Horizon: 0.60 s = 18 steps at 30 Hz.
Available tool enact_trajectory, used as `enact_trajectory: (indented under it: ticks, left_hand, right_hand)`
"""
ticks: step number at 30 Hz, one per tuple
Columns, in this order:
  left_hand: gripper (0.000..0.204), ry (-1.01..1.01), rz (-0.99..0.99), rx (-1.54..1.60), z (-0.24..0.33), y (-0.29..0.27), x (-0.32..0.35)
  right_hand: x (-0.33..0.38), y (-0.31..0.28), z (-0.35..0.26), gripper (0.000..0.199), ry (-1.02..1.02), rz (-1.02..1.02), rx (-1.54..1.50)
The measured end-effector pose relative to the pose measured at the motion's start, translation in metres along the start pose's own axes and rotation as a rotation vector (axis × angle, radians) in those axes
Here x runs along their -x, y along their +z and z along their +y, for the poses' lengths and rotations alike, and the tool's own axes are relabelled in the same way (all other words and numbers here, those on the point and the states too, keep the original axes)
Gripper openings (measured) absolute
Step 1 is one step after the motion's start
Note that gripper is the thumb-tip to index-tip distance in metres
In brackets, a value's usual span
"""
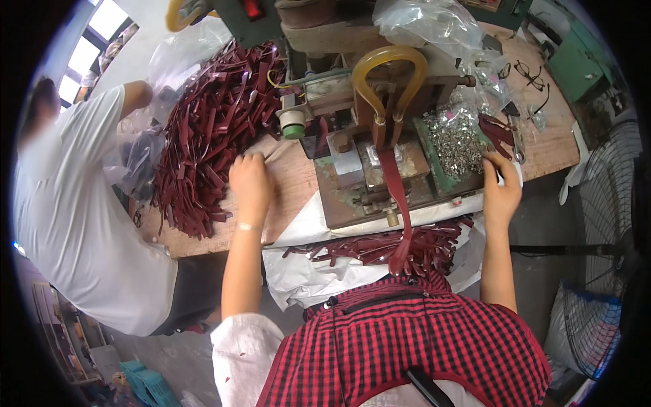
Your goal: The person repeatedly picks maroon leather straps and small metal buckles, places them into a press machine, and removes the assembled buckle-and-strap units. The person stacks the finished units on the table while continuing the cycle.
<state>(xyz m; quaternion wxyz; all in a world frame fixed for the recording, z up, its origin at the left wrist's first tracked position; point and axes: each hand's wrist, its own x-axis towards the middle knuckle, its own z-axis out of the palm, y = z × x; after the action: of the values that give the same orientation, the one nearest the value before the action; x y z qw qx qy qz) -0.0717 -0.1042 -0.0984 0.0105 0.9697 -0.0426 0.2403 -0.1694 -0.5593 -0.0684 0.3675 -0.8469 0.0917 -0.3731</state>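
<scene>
My left hand [250, 184] rests on the wooden table beside a large heap of dark red strips [217, 115], its fingers curled; whatever they hold is hidden. Over the right rim of a green tray of small shiny metal pieces [453, 150], the thumb and forefinger of my right hand [503, 190] come together in a pinch. Anything between them is too small to make out. One long dark red strip [395, 186] runs from under the head of a bench press [383, 102] toward me, with neither hand touching it.
More dark red strips [380, 247] lie on white sheeting along the table's front edge. On the left, a person in a white shirt [88, 217] sits close by. Eyeglasses [530, 76] and plastic bags [434, 27] lie farther back. A caged fan [597, 197] stands at right.
</scene>
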Motion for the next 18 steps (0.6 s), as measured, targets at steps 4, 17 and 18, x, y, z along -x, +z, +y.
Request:
enact_trajectory:
  ticks: [4,17,18]
  left_hand:
    - [0.038,-0.302,-0.018,0.751,0.018,-0.065,0.036]
    - [0.019,-0.554,0.189,1.230,0.063,-0.053,0.041]
    - [0.022,-0.467,0.210,1.178,0.064,-0.053,0.040]
  right_hand:
    - [0.011,-0.029,0.010,0.015,0.242,-0.034,-0.222]
    - [-0.010,0.067,-0.138,0.029,0.194,-0.430,-0.805]
    - [-0.012,0.067,-0.140,0.031,0.235,-0.432,-0.814]
